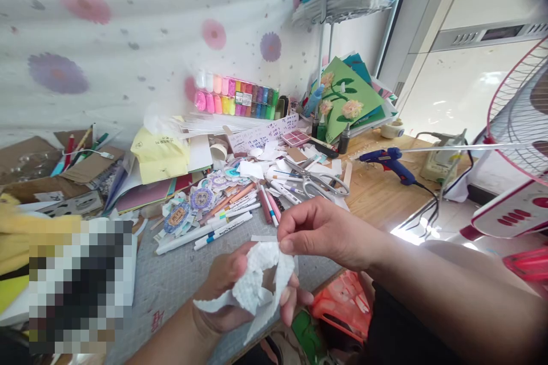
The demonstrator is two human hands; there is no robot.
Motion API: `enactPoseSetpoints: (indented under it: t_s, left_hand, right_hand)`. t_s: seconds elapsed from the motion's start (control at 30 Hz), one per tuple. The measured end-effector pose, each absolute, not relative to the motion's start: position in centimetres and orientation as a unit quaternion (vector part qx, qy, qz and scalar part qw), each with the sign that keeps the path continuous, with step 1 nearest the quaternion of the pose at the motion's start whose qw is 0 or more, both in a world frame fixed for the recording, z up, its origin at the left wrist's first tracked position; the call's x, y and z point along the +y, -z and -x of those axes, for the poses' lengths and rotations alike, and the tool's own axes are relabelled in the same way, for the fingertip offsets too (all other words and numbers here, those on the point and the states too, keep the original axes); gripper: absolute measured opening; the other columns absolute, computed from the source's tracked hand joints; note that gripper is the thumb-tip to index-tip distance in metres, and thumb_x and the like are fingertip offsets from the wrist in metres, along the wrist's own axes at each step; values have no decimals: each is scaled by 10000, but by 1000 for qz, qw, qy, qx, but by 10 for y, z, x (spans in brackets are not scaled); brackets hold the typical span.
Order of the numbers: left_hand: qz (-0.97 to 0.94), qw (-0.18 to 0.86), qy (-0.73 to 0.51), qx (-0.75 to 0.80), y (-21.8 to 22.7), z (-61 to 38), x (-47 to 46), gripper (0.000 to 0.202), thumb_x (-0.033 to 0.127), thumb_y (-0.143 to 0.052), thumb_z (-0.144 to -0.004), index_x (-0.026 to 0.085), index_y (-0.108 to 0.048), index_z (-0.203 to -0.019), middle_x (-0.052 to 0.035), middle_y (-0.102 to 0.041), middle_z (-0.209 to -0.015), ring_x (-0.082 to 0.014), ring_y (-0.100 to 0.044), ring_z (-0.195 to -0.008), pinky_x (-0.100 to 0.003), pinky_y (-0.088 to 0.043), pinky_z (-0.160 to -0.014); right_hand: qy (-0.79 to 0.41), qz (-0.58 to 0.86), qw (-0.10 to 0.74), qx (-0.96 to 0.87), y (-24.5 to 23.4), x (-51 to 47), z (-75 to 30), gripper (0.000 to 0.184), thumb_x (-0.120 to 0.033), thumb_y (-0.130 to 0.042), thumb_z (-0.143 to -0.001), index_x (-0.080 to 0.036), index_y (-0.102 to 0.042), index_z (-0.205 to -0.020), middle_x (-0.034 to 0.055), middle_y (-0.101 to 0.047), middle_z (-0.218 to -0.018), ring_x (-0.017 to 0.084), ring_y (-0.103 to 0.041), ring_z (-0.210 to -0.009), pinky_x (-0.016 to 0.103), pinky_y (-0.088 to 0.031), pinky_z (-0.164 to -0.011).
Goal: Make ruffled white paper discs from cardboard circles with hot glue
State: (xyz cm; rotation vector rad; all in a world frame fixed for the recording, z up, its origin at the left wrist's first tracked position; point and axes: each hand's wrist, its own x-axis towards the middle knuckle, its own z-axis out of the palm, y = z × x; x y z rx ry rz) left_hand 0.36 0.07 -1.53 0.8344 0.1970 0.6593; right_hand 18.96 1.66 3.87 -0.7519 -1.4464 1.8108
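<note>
The white paper [252,285], crumpled and curling into loose strips, was in both hands above the near edge of the mat [175,274]. The left hand [226,279] cupped it from below, thumb against one side and fingers curled round at the other. The right hand [319,231] had thumb and forefinger pinched together on its upper right edge, and one strip hung below that pinch.

Just beyond the hands lay markers [226,230], with patterned cutouts [177,217] to their left and scissors [314,181] among scraps [252,170] to their right. Farther right, a blue glue gun [387,161] lay on the wooden table [368,197], near a fan [520,108]. At the back stood a many-coloured set of pots [244,97] and a green card [351,105] with flowers.
</note>
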Motion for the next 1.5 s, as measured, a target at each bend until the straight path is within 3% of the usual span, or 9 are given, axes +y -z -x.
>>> enactPoseSetpoints:
  t_s: [0.13,0.3,0.47,0.63,0.8,0.9,1.13,1.3,1.5]
  left_hand:
    - [-396,857,-321,78,18,-3,4,538,544,-588,-763,48,-693,-945,-96,-668,-734,-224,-651,-631,-538,-429,-880]
    - [-384,856,-342,59,15,-4,7,573,540,-548,-790,9,-691,-948,-95,-650,-757,-198,-629,-681,-457,-449,-875]
    - [-378,861,-337,51,15,-3,8,574,569,-543,-777,48,-680,-976,-67,-626,-798,-183,-601,-710,-452,-426,-900]
    - [-401,855,-322,71,10,-4,7,552,574,-583,-750,76,-677,-968,-52,-619,-795,-177,-583,-741,-435,-399,-930]
    - [-388,827,-393,107,7,-6,8,507,513,-670,-703,105,-658,-1003,-69,-649,-851,-173,-610,-744,-314,-463,-767]
    - [-383,821,-408,116,8,-6,10,440,473,-688,-705,136,-663,-986,-60,-658,-798,-168,-614,-713,-274,-459,-704]
    - [-380,827,-386,148,16,-5,9,497,487,-712,-681,149,-671,-1042,-57,-689,-810,-193,-634,-761,-304,-474,-762]
    - [-385,827,-383,145,16,-7,10,456,482,-721,-675,144,-684,-978,-44,-673,-751,-203,-629,-754,-339,-471,-783]
    - [-368,827,-394,159,12,-6,10,388,464,-701,-710,161,-685,-952,-65,-694,-816,-238,-627,-871,-389,-455,-857]
  right_hand:
    - [-715,269,344,-546,-36,20,-189,262,-351,-750,-705,-124,-637,-635,-36,-596,-535,73,-503,-508,216,-396,-558]
    - [-741,227,404,-487,-28,20,-190,272,-380,-698,-762,-108,-685,-769,15,-645,-660,105,-570,-615,250,-437,-639]
    - [-768,190,378,-480,-20,14,-183,168,-275,-693,-768,-143,-595,-807,6,-632,-559,128,-554,-439,256,-428,-438]
    - [-753,205,402,-479,-18,12,-179,164,-288,-637,-820,-149,-567,-768,12,-626,-563,154,-605,-450,240,-417,-409]
    - [-720,215,467,-466,-11,14,-181,207,-318,-611,-853,-159,-577,-980,27,-649,-735,157,-643,-583,293,-497,-537]
    - [-710,200,476,-479,-6,14,-179,224,-257,-673,-808,-160,-578,-987,6,-633,-733,132,-618,-579,297,-505,-576]
    - [-710,246,465,-468,-5,12,-173,229,-256,-758,-714,-150,-592,-831,-30,-611,-651,89,-556,-482,247,-478,-492]
    - [-703,264,468,-465,-9,13,-171,270,-283,-780,-680,-159,-555,-764,-38,-602,-613,86,-547,-464,227,-453,-455]
    - [-698,261,472,-470,-10,15,-172,267,-328,-774,-690,-151,-601,-792,-42,-569,-590,84,-501,-495,230,-436,-470]
